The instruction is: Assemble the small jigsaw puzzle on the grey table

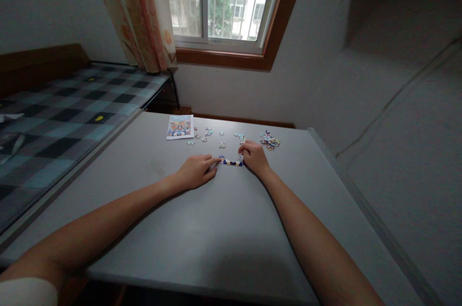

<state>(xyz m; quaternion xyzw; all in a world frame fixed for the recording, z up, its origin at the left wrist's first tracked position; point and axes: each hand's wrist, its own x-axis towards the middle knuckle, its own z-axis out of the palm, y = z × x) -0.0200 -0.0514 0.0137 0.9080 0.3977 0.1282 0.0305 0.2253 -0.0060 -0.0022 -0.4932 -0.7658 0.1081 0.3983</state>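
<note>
A joined strip of jigsaw puzzle pieces, dark blue with pale patches, lies flat on the table in front of me. My left hand rests at its left end, the index finger stretched out and touching the pieces there. Over the right end is my right hand, palm down, with thumb and fingers drawn together. Whatever may be between those fingertips is too small to make out. Just beyond the right hand, a few joined pieces are partly covered by it.
A printed picture sheet lies at the back left of the grey-white table. Loose pieces are scattered beside it, and a heap of pieces sits back right. A bed adjoins the left; a wall stands right.
</note>
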